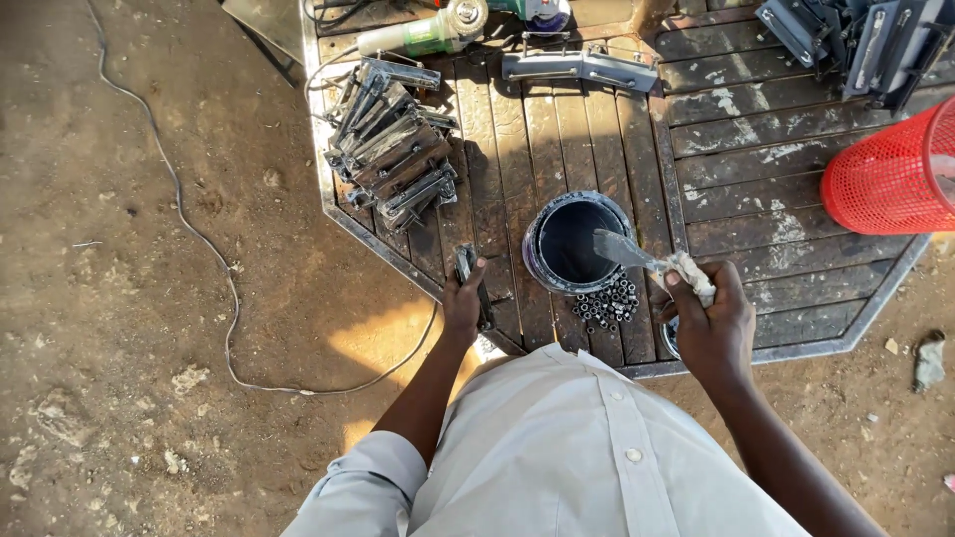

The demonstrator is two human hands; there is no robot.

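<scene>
My right hand (711, 323) grips a paint-caked brush (637, 257) by its handle, the bristle end over the rim of an open can of dark paint (575, 242). My left hand (463, 298) holds a small dark metal bracket (468, 270) upright on the wooden platform (736, 159), left of the can. A heap of small metal rings (609, 303) lies just in front of the can, between my two hands.
A stack of dark metal brackets (393, 149) sits at the platform's left. An angle grinder (428, 30) and a long metal piece (582, 65) lie at the back. A red mesh basket (890, 174) stands right. A cable (199, 239) runs over the dirt ground.
</scene>
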